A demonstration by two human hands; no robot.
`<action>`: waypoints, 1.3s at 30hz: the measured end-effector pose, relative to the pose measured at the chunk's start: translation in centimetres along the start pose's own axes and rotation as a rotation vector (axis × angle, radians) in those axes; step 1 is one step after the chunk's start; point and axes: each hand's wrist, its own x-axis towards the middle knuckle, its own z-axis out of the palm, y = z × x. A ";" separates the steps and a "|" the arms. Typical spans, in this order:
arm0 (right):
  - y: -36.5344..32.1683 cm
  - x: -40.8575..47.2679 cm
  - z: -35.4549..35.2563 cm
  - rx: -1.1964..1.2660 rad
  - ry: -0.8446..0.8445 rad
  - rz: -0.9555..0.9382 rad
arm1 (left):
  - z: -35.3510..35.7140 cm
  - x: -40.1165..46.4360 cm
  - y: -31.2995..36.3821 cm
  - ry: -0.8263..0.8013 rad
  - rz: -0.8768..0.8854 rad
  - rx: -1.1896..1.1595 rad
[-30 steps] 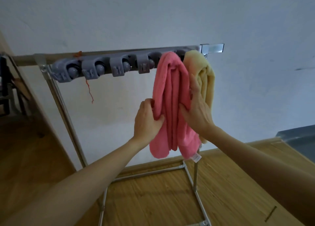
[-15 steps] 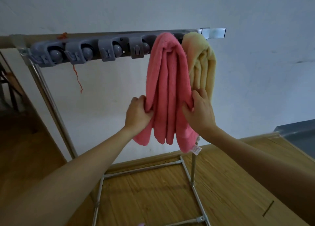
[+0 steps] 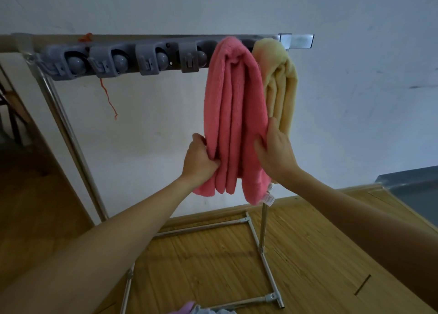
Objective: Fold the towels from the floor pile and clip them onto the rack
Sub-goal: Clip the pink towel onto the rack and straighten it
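Both hands grip pink towel (image 3: 233, 114) | hung on rack (image 3: 71, 133)

No text can be read anywhere; the small white tag (image 3: 269, 199) on the pink towel (image 3: 233, 114), below the right hand's fingers (image 3: 260, 148), is too blurred.
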 end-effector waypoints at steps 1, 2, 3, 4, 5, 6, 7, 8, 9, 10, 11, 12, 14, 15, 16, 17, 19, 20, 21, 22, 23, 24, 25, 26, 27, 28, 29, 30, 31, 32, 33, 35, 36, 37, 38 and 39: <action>0.0 0.0 0.0 0.008 -0.004 0.004 | 0.2 -0.1 0.3 -0.054 -0.003 -0.026; 0.1 -0.1 -0.1 0.015 -0.004 0.012 | 0.3 -0.1 0.5 -0.085 -0.012 -0.040; 0.1 -0.1 -0.1 0.021 0.000 0.023 | 0.5 -0.2 0.7 -0.098 -0.021 -0.047; 0.1 -0.2 -0.2 0.030 0.004 0.034 | 0.6 -0.4 1.1 -0.098 -0.032 -0.054; 0.1 -0.3 -0.3 0.038 0.005 0.043 | 0.8 -0.5 1.4 -0.097 -0.048 -0.050; 0.0 -0.4 -0.4 0.044 0.005 0.048 | 1.0 -0.6 1.9 -0.089 -0.063 -0.031; -0.2 -0.6 -0.6 0.052 0.010 0.049 | 1.2 -0.8 2.3 -0.073 -0.081 -0.003; -0.2 -0.7 -0.6 0.063 0.019 0.052 | 1.4 -0.9 2.6 -0.050 -0.095 0.025; -0.2 -0.9 -0.7 0.072 0.031 0.062 | 1.6 -0.9 2.9 -0.023 -0.105 0.050; -0.3 -1.1 -0.7 0.085 0.046 0.081 | 1.7 -1.0 3.0 0.000 -0.110 0.071; -0.3 -1.3 -0.6 0.099 0.061 0.100 | 1.8 -1.0 3.1 0.025 -0.106 0.092; -0.4 -1.5 -0.5 0.115 0.076 0.114 | 1.7 -1.0 3.0 0.053 -0.092 0.110; -0.9 -2.0 -0.3 0.153 0.096 0.138 | 1.0 -0.8 2.4 0.113 -0.065 0.123; -1.2 -2.2 -0.1 0.177 0.101 0.149 | 0.6 -0.7 2.0 0.138 -0.060 0.120; -1.4 -2.3 0.2 0.197 0.097 0.156 | 0.0 -0.6 1.6 0.166 -0.055 0.116; -1.8 -2.5 0.5 0.225 0.088 0.159 | -0.6 -0.6 1.2 0.194 -0.050 0.111; -2.5 -2.4 1.3 0.293 0.056 0.157 | -1.9 -0.5 0.5 0.246 -0.021 0.117; -2.9 -2.3 1.8 0.315 0.041 0.151 | -2.4 -0.5 0.1 0.269 -0.003 0.128; -3.3 -2.1 2.3 0.331 0.025 0.143 | -2.9 -0.4 -0.1 0.287 0.006 0.141; -3.5 -1.9 2.7 0.343 0.010 0.143 | -3.3 -0.4 -0.3 0.301 0.012 0.152; -3.6 -1.5 3.1 0.340 -0.006 0.155 | -3.6 -0.2 -0.5 0.312 0.019 0.165; -3.6 -1.2 3.4 0.308 -0.021 0.179 | -3.8 -0.1 -0.7 0.320 0.028 0.180; -3.5 -0.9 3.7 0.260 -0.027 0.202 | -4.0 0.0 -0.9 0.327 0.037 0.197; -3.2 -0.6 4.0 0.204 -0.027 0.224 | -4.1 0.2 -1.1 0.335 0.045 0.214; -2.9 -0.3 4.2 0.155 -0.024 0.238 | -4.1 0.3 -1.3 0.340 0.053 0.226; -2.6 -0.1 4.4 0.111 -0.025 0.242 | -4.1 0.3 -1.5 0.339 0.059 0.232; -2.4 0.1 4.6 0.076 -0.032 0.234 | -4.0 0.3 -1.6 0.334 0.065 0.231; -2.1 0.2 4.7 0.051 -0.041 0.224 | -3.8 0.2 -1.7 0.329 0.072 0.227; -1.9 0.3 4.9 0.032 -0.048 0.212 | -3.5 0.1 -1.7 0.324 0.081 0.222; -1.7 0.4 5.0 0.022 -0.055 0.205 | -3.2 -0.1 -1.7 0.318 0.092 0.218; -1.5 0.4 5.1 0.023 -0.058 0.196 | -2.7 -0.4 -1.7 0.308 0.103 0.213; -1.1 0.4 5.3 0.049 -0.071 0.182 | -1.9 -0.9 -1.7 0.270 0.126 0.185; -0.8 0.3 5.3 0.055 -0.081 0.177 | -1.4 -1.1 -1.7 0.242 0.136 0.162; -0.5 0.2 5.4 0.054 -0.092 0.171 | -0.9 -1.3 -1.8 0.212 0.146 0.134; -0.3 0.0 5.5 0.051 -0.106 0.162 | -0.3 -1.5 -2.0 0.180 0.157 0.109; 0.1 -0.3 5.6 0.043 -0.120 0.153 | 0.3 -1.8 -2.2 0.149 0.168 0.091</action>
